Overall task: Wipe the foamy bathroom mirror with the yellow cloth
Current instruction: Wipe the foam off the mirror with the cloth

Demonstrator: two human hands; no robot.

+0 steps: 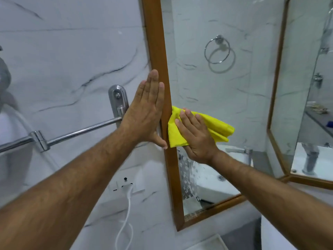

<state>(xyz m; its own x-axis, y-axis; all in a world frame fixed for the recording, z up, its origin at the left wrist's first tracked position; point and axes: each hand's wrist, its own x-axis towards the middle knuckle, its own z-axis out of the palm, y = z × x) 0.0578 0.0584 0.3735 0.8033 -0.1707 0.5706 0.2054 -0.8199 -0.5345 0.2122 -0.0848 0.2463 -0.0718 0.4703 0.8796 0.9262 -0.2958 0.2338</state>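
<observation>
The cloth (212, 127) is pressed flat to the mirror (225, 98) by the open right hand (196, 138); the left hand (147, 109), also open, braces the frame (158, 51). Foam (189, 177) below should be wiped with overlapping strokes.

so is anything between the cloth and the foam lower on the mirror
Nothing visible does. The right hand presses the yellow cloth on the mirror, and the foam patch lies below it on bare glass.

Mirror (225, 105): wall-mounted, upright, with a brown wooden frame (156, 42). Speckled foam (187, 170) covers the lower left glass. Yellow cloth (216, 127): crumpled, pressed against the glass at mid-height, its left edge touching the frame.
</observation>
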